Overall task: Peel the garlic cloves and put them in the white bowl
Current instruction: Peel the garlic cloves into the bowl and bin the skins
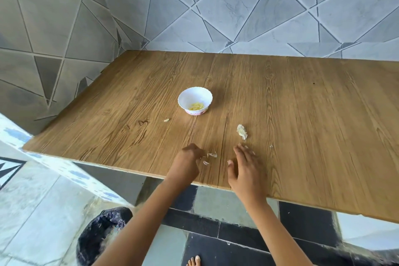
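Near the table's (302, 114) front edge, the left hand (185, 164) is curling its grip narrow, contents unclear; the right hand (244, 168) is lying wide. Peeled cloves (196, 106) are sitting in the white bowl (190, 95); sweeping risks losing the stray piece (166, 120).

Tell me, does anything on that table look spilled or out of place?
A small pale garlic piece lies on the table left of the white bowl, not inside it. Papery skins are scattered near the front edge.
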Demonstrator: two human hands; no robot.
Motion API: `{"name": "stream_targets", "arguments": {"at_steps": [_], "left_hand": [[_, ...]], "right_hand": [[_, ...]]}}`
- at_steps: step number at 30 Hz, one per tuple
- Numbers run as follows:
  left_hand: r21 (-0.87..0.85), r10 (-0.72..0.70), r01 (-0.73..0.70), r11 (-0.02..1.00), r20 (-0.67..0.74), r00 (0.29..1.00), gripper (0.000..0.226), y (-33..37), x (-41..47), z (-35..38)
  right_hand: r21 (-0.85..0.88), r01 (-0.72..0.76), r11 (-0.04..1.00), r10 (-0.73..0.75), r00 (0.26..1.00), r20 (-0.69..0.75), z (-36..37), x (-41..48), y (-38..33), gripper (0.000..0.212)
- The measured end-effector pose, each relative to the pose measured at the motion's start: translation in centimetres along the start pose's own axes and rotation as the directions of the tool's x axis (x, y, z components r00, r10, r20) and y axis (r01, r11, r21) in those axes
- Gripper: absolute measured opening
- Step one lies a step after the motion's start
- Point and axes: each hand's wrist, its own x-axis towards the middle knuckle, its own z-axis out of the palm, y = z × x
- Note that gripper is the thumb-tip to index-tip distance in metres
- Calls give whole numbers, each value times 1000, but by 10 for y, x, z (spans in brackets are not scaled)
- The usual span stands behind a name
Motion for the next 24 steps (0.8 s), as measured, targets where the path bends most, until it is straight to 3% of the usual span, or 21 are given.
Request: {"name": "stream_targets", "arguments": {"at_steps": [4, 6, 13, 17, 21, 24], "left_hand": [[-10, -233, 233, 972, -72, 970, 47, -15, 3, -7], [26, -246, 247, 969, -57, 968, 37, -5, 0, -4], [-51, -89, 89, 995, -1, 996, 29, 23, 13, 3], [-72, 66, -63, 995, 32, 997, 48, 12, 21, -15], [-23, 276, -277, 960, 214, 937, 41, 8, 20, -16], [-4, 392, -397, 918, 169, 904, 28, 7, 15, -11]], "right_hand": [[15, -8, 1000, 8, 1000, 13, 0, -1, 1, 47], [18, -14, 1000, 13, 1000, 20, 0, -1, 0, 47], [-22, -31, 999, 32, 998, 49, -2, 1, 1, 51], [-47, -43, 998, 45, 998, 43, -2, 1, 1, 52], [-34, -41, 999, 41, 999, 14, -2, 0, 0, 51], [-2, -51, 999, 51, 999, -1, 0, 0, 0, 44]]}}
